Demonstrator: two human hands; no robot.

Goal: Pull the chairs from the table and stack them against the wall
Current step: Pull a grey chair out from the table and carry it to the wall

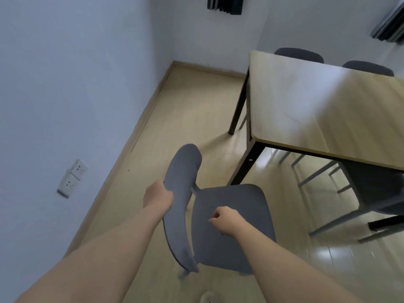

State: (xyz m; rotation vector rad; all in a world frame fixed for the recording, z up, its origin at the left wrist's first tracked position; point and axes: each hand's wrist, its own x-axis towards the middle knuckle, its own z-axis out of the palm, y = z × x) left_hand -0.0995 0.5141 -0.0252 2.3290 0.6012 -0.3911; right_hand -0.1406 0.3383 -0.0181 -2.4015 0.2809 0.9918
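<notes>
While we looked down from the head camera, our left hand (pixel 157 196) was wrapped around the edge of the curved backrest of a grey chair (pixel 231 228), gripping it firmly. Our right hand (pixel 226 220) hovered over the seat in a loose fist; whether it touched the seat or held anything we could not tell. The chair stood on the pale wooden floor (pixel 192 110), clear of the table (pixel 328 101) and between it and the white wall (pixel 65 84) on our left. Three more grey chairs remained at the table, two backrests showing behind its far edge and one tucked under its near side. We judged the chair to be rigid and fairly light, a padded shell on thin metal legs, with fabric that should not slip in the palm. The backrest rim and the front lip of the seat looked the soundest places to hold it. Lifted by the back alone, it would probably tip and swing.
</notes>
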